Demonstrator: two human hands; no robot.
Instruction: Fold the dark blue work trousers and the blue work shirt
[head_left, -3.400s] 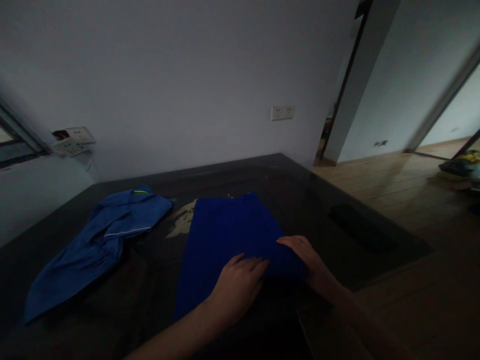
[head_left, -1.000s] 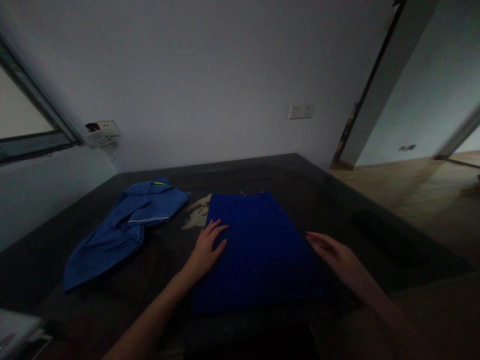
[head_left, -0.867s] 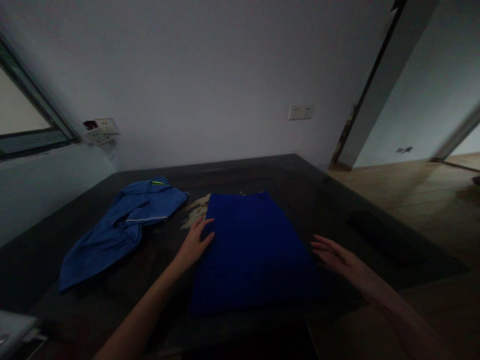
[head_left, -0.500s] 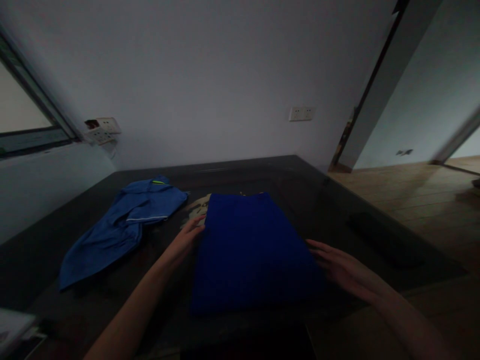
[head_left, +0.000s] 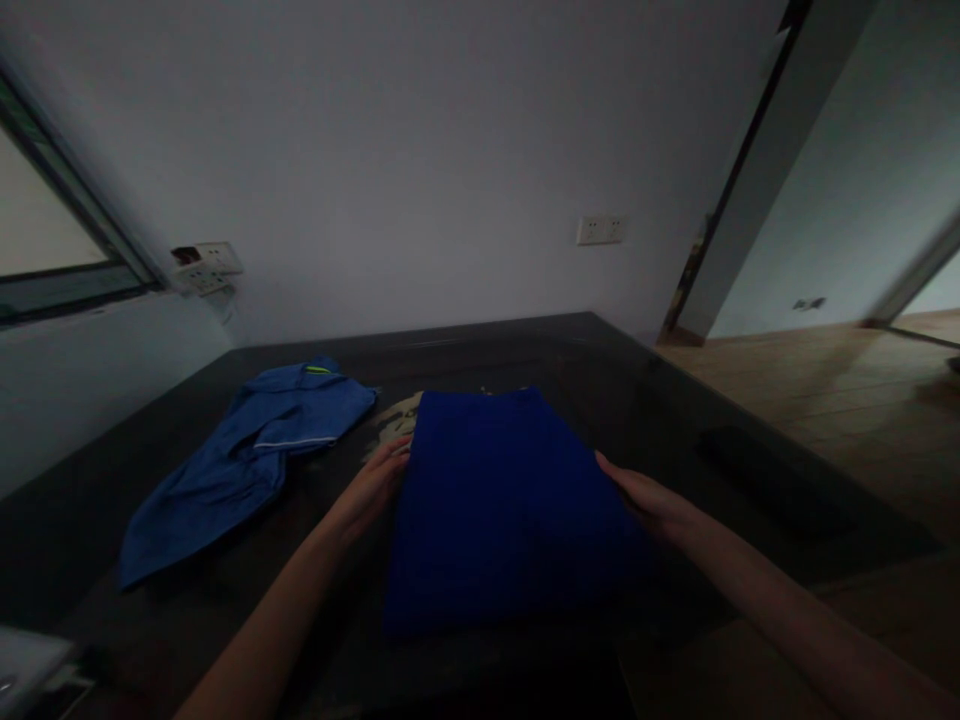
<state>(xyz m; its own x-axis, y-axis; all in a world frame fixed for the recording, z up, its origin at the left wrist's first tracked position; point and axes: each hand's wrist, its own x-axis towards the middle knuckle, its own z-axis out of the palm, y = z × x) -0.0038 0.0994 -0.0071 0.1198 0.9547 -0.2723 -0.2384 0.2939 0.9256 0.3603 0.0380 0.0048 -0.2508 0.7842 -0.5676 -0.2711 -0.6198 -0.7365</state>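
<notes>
A folded blue garment (head_left: 502, 500) lies flat on the dark table in front of me; its exact kind cannot be made out. At its left edge is my left hand (head_left: 375, 485), fingertips at the border and partly hidden by the cloth. My right hand (head_left: 649, 495) grips the right edge, thumb on top and the other fingers tucked out of sight underneath. A camouflage-patterned cloth (head_left: 396, 418) shows from under the blue garment at its far left side.
A crumpled lighter-blue garment (head_left: 255, 450) with a white stripe lies to the left. A dark folded item (head_left: 772, 480) sits on the right part of the table (head_left: 517, 345). A whitish object (head_left: 30, 660) is at the lower left. Wall sockets (head_left: 600, 230) are behind.
Earlier both hands were on the garment's near right part. They then spread to its two sides, apart from each other. My right hand has since closed inward onto the right edge.
</notes>
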